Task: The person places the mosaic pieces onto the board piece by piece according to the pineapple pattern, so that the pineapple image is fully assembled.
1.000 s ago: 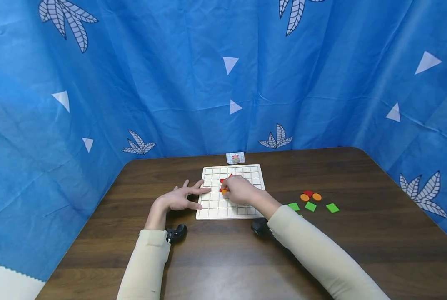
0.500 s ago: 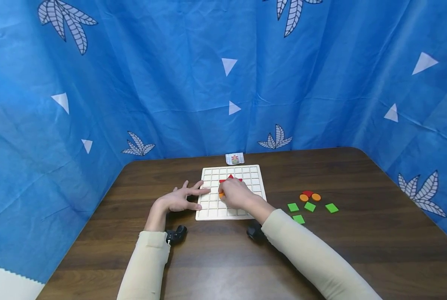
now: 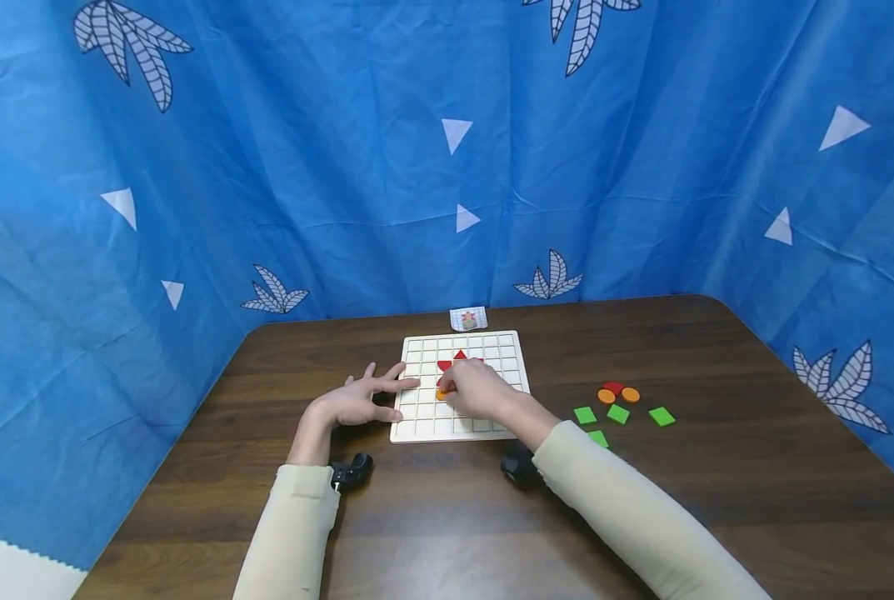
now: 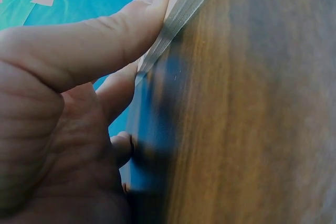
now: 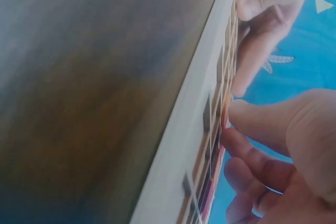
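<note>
A white grid board point(image 3: 506, 407) lies on the table. My left hand point(image 3: 360, 397) rests on its left edge with fingers spread; in the left wrist view the thumb point(image 4: 123, 30) touches the rim. My right hand point(image 3: 484, 392) bends over the middle of the board. Its thumb and index fingertips are at a small orange tile point(image 3: 442, 395), partly hidden, which they appear to pinch down at the grid. In the right wrist view, orange point(image 5: 227, 109) shows at the thumb tip. Red tiles sit on the grid just beyond, among them a red triangle point(image 3: 460, 355); the hand covers some.
Right of the board lie loose tiles: orange discs point(image 3: 606, 397), a red tile point(image 3: 613, 387) and several green squares point(image 3: 618, 414). A small card with a coloured grid picture point(image 3: 468, 318) stands behind the board. Blue curtain point(image 3: 387, 167) surrounds the table's back and sides.
My right hand has moved slightly toward me with the orange tile, now lower on the grid, uncovering more red tiles. The left hand stays on the board's edge.
</note>
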Demonstrator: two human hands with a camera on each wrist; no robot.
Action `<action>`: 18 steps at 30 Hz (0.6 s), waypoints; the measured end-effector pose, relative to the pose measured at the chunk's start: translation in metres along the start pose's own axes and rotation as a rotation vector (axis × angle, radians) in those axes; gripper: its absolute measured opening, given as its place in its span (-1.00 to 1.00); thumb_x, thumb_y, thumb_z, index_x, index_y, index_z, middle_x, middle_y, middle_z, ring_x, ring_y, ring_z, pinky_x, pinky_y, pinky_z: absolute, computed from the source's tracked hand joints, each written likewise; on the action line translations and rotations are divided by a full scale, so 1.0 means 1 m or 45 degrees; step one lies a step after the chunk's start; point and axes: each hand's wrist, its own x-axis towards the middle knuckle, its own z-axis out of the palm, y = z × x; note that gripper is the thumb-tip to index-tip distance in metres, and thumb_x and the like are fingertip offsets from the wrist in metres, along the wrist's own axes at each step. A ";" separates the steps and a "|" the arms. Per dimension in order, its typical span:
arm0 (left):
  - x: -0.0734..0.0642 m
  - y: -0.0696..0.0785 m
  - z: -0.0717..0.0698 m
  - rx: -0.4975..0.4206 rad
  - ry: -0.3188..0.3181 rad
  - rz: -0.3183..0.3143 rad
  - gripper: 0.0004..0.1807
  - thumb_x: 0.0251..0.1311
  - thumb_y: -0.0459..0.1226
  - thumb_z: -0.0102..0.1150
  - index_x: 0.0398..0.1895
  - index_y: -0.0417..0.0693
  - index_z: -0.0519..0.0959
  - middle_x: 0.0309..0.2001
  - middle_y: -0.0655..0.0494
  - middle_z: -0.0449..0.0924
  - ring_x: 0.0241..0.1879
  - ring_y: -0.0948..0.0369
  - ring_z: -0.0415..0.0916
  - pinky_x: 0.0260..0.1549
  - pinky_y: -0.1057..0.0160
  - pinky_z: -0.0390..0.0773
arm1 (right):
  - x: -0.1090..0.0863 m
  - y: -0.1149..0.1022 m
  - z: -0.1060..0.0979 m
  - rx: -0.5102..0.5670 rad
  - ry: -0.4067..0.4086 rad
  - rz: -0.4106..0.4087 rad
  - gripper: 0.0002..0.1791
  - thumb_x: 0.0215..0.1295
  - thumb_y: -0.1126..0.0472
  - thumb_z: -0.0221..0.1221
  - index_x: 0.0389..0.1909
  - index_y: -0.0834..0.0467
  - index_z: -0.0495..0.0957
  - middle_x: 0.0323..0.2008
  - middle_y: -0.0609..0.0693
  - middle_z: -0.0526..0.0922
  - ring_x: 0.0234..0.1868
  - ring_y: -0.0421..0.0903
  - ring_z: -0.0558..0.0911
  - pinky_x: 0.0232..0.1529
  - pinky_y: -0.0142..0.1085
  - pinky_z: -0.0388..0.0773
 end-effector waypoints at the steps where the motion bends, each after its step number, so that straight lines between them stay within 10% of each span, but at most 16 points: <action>1: 0.000 0.000 0.000 -0.001 0.004 -0.004 -0.31 0.28 -0.04 0.35 0.49 0.44 0.40 0.70 0.17 -0.10 0.65 -0.25 -0.54 0.44 -0.53 -0.47 | -0.002 0.002 -0.001 0.015 -0.004 0.003 -0.82 0.34 0.29 0.31 -0.09 0.17 0.78 -0.12 0.00 0.81 -0.06 -0.05 0.71 0.13 -0.10 0.65; 18: 0.001 0.001 0.001 0.018 0.006 -0.014 -0.29 0.27 0.00 0.36 0.50 0.39 0.40 0.70 0.11 -0.12 0.64 -0.27 -0.54 0.46 -0.49 -0.46 | -0.059 0.039 -0.043 0.072 0.055 0.128 -0.77 0.35 0.23 0.34 0.00 0.12 0.77 -0.12 -0.02 0.76 -0.08 -0.06 0.60 0.01 -0.15 0.65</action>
